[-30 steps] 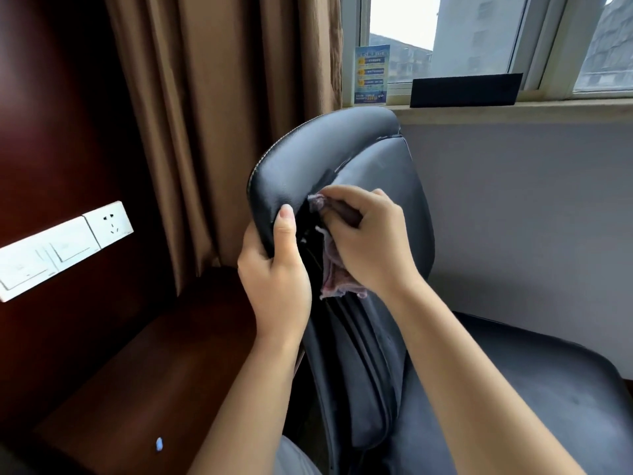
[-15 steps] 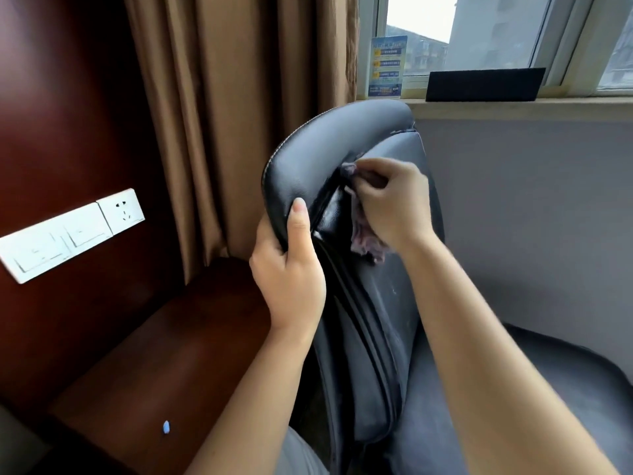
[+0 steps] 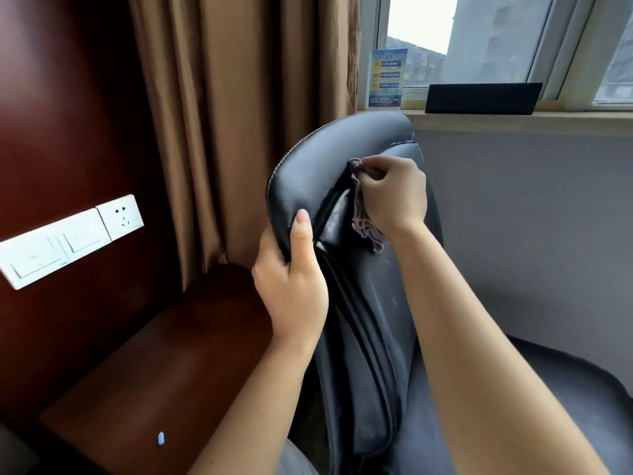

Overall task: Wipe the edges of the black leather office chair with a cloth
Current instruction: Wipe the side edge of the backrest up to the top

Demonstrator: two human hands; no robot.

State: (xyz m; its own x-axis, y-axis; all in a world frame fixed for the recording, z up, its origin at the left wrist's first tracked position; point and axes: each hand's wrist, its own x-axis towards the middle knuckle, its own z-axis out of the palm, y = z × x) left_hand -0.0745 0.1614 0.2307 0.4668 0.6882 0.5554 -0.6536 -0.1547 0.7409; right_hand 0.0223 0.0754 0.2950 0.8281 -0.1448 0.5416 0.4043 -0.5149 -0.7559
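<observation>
One chair (image 3: 346,166), one cloth (image 3: 363,219). Left hand (image 3: 291,286) gripped the backrest edge, thumb flat on top. Right hand (image 3: 394,193), fingers curled tight, pressed the cloth against the leather.

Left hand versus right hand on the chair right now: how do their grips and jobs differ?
The left hand grips the padded edge of the chair back bare, thumb up along the leather; the right hand pinches a purple cloth instead. The left hand sits lower on the outer rim, while the right hand is higher, pressing the cloth into the seam beside the rim. Both hands are curled and in contact with the same chair back.
</observation>
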